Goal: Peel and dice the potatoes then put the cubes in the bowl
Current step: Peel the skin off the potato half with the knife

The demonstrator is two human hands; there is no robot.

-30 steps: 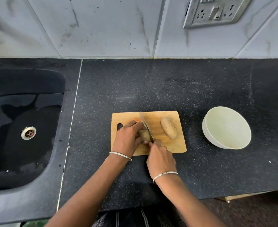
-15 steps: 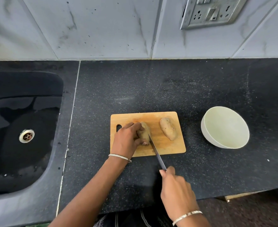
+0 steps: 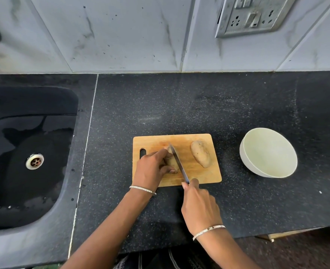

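Held potato (image 3: 171,162) on cutting board (image 3: 199,139), mostly hidden under left hand (image 3: 150,169), fingers curled over it; knife (image 3: 177,163) blade lies along its right side, apparently touching; right hand (image 3: 199,206) grips the handle; second potato (image 3: 201,156) lies apart, rightward; bowl (image 3: 268,152) beyond the board.

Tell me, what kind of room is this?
Probably a home kitchen. There is a black sink beside a dark counter, and a wooden cutting board with a potato on it.
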